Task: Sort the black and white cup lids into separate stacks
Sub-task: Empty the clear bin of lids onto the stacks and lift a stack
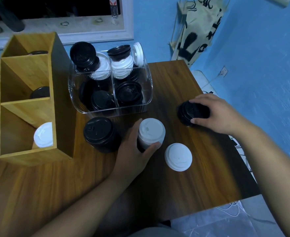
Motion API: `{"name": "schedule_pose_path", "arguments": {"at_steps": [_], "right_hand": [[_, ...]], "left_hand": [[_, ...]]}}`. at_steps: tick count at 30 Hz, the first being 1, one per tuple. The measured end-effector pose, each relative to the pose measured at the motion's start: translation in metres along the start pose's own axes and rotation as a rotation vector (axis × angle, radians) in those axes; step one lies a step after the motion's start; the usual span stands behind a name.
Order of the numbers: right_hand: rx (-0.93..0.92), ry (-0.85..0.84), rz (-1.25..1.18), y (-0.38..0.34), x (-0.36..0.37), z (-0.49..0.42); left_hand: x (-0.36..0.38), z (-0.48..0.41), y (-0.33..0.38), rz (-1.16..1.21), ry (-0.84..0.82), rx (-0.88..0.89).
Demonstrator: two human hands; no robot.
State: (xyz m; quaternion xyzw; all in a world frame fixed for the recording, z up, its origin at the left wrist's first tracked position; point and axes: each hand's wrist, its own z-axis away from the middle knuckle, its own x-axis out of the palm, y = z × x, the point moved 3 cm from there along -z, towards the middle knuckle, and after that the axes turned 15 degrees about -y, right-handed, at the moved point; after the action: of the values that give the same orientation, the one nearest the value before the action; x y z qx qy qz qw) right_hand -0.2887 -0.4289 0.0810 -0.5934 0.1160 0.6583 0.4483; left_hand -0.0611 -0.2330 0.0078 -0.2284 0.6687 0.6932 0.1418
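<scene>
My left hand (132,149) grips a stack with a white lid on top (151,130) and dark lids below it, standing mid-table. My right hand (216,113) holds a short stack of black lids (189,112) at the right of the table, fingers curled over it. A single white lid (178,157) lies flat in front of the left hand. A taller stack of black lids (98,132) stands to the left of that hand. A clear bin (148,93) behind holds mixed black and white lids.
A wooden organiser (27,106) with three compartments stands at the left; a white lid (44,135) lies in its nearest compartment and black lids in the two behind. The table's right edge (243,159) runs close to my right arm, beside a blue wall.
</scene>
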Motion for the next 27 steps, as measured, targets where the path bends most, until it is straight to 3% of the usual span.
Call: {"name": "schedule_pose_path", "arguments": {"at_steps": [16, 19, 21, 27], "right_hand": [[0.046, -0.143, 0.110, -0.004, 0.010, -0.009], [-0.009, 0.052, 0.143, -0.018, 0.015, 0.016], [-0.095, 0.178, 0.019, -0.034, 0.031, 0.043], [-0.129, -0.041, -0.047, -0.061, 0.102, 0.076]], "left_hand": [[0.000, 0.000, -0.001, -0.003, -0.009, -0.028], [0.000, 0.000, -0.001, 0.003, -0.012, -0.027], [0.000, 0.000, -0.002, 0.009, -0.012, -0.029], [0.000, -0.003, -0.002, -0.019, -0.006, -0.023]]}}
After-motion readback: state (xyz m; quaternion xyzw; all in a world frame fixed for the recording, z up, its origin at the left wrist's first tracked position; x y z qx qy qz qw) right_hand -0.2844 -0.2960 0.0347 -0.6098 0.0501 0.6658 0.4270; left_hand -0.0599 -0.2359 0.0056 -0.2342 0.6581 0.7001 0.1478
